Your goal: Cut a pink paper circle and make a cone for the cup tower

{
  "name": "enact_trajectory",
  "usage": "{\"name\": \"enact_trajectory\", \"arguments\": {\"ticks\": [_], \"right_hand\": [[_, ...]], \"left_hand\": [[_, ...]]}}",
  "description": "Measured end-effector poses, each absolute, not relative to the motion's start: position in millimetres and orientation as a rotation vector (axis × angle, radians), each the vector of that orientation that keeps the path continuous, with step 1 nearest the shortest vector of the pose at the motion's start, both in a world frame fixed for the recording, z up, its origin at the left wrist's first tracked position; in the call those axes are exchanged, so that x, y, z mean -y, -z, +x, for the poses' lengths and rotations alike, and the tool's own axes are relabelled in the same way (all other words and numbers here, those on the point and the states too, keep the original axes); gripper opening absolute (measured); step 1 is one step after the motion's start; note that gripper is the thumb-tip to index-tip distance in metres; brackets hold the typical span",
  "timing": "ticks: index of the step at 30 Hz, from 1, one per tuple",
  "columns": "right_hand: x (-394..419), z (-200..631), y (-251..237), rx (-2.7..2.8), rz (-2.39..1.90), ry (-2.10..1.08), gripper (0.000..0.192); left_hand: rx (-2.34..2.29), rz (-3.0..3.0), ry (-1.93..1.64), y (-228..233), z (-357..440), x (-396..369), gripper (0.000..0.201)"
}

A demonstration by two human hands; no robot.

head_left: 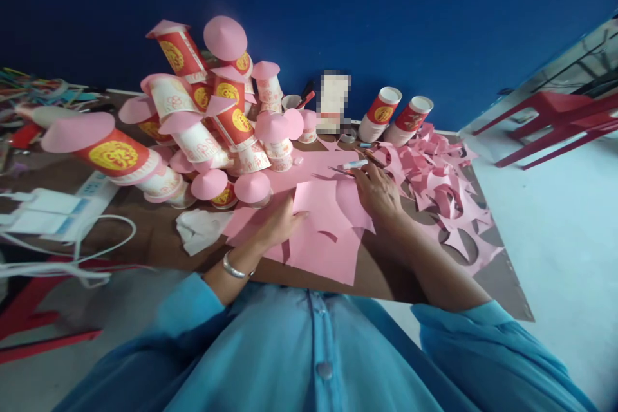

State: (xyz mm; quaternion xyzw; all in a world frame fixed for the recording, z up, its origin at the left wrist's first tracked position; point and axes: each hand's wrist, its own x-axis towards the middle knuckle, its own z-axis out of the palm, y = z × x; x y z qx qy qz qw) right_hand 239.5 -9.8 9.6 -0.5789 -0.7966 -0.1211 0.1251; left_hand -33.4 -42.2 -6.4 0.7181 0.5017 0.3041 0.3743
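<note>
A brown worktop point(159, 238) runs from the left edge to a blue wall point(386, 6) behind it, with a pale floor point(555, 238) and red furniture point(555, 116) off to the right. The biggest mass on it is a heap of cups point(193, 122), red-and-gold and white ones capped with pink paper cones, piled and toppled across the back left and crowding right up to the paper in the middle. On the right a spread of pink scraps point(449, 193), offcuts with curved holes, covers the worktop out to its edge. In the middle, near the front edge, lie the pink sheets point(328, 232), overlapping and flat. The left hand point(280, 222) rests palm down on their left part, fingers loosely spread, holding nothing, a silver bangle point(234, 267) on its wrist. The right hand point(379, 190) lies on the far right corner of the sheets, fingers curled toward a glue stick point(355, 165) just beyond its fingertips; whether it grips anything I cannot tell. Two cup stacks point(396, 117) lie tilted against the wall behind the scraps. At the left edge sit a white power strip point(58, 212) and its cables point(72, 257), and a crumpled white tissue point(200, 228) lies just left of the sheets.
</note>
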Motion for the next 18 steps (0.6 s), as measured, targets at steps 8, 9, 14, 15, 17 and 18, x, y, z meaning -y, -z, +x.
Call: {"name": "enact_trajectory", "arguments": {"ticks": [8, 9, 14, 15, 17, 18], "right_hand": [[-5, 243, -2, 2.318, -1.609, 0.358, 0.03], [-6, 242, 0, 2.333, -1.615, 0.345, 0.03], [-6, 236, 5, 2.394, -1.605, 0.317, 0.03], [-5, 236, 5, 2.411, -1.582, 0.314, 0.03], [-4, 235, 4, 2.446, -1.512, 0.312, 0.029], [-3, 234, 4, 2.457, -1.473, 0.315, 0.029]], "left_hand": [[-1.309, 1.951, -0.818, 7, -34, 42, 0.069], [-1.327, 1.982, -0.832, 8, -34, 47, 0.074], [-1.37, 2.25, -0.857, -4, -42, 86, 0.072], [-1.343, 2.312, -0.872, -9, -44, 94, 0.068], [-1.269, 2.412, -0.89, -19, -51, 109, 0.059], [-1.247, 2.45, -0.903, -23, -56, 115, 0.054]]}}
